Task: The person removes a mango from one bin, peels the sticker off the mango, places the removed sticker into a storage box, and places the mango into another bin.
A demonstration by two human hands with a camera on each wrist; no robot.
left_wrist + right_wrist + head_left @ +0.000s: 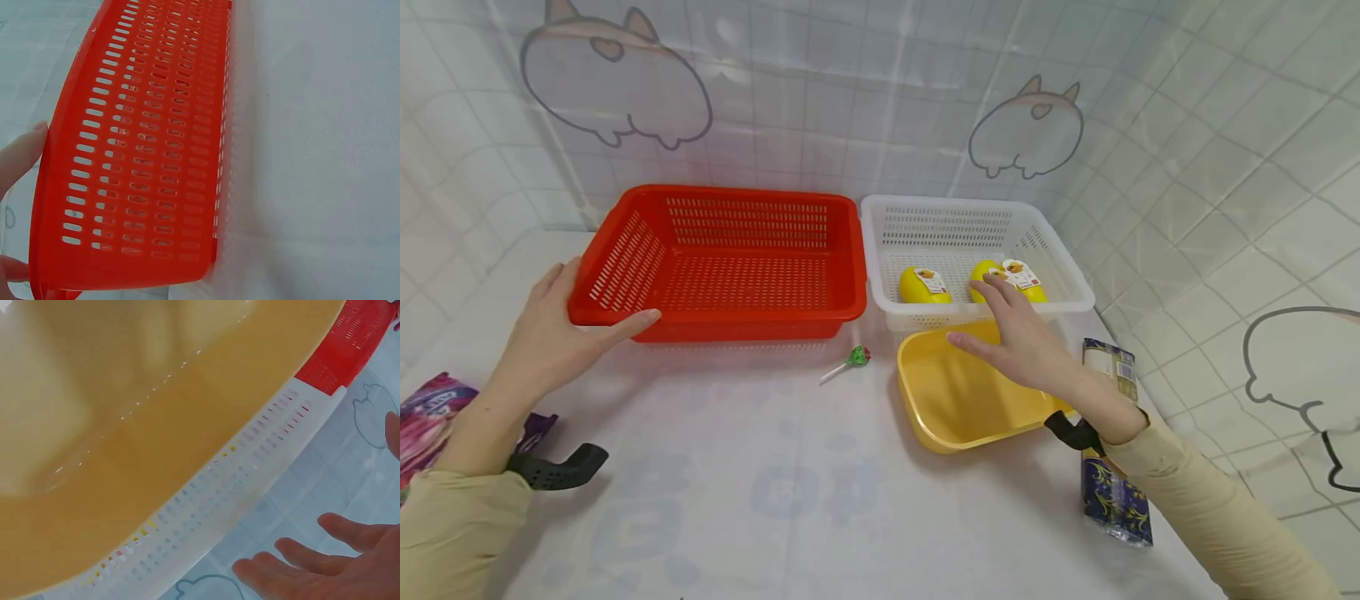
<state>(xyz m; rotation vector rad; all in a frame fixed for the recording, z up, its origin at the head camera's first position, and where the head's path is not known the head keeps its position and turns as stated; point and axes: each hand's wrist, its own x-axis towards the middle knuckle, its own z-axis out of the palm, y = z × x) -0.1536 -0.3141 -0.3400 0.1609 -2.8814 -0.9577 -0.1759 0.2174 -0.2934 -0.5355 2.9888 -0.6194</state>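
At the left, my left hand [553, 337] touches the front left corner of a red slotted plastic basket [752, 327]. Its thumb lies straight along the front rim, with the other fingers at the left side. In the left wrist view the basket wall [144, 150] fills the middle, with fingertips [25, 153] against its rim. My right hand [1018, 337] hovers, fingers spread and holding nothing, above a yellow plastic tub [970, 400]. Behind the tub stands a white slotted basket [955, 217] with yellow rounded items [917, 287] bearing white labels inside.
A green-wrapped lollipop [857, 357] lies on the white table cover [760, 500] before the baskets. A pink and purple packet [433, 417] lies at the left. Dark blue patterned packaging [1116, 496] lies at the right, partly behind my arm. Tiled walls enclose the back and right side.
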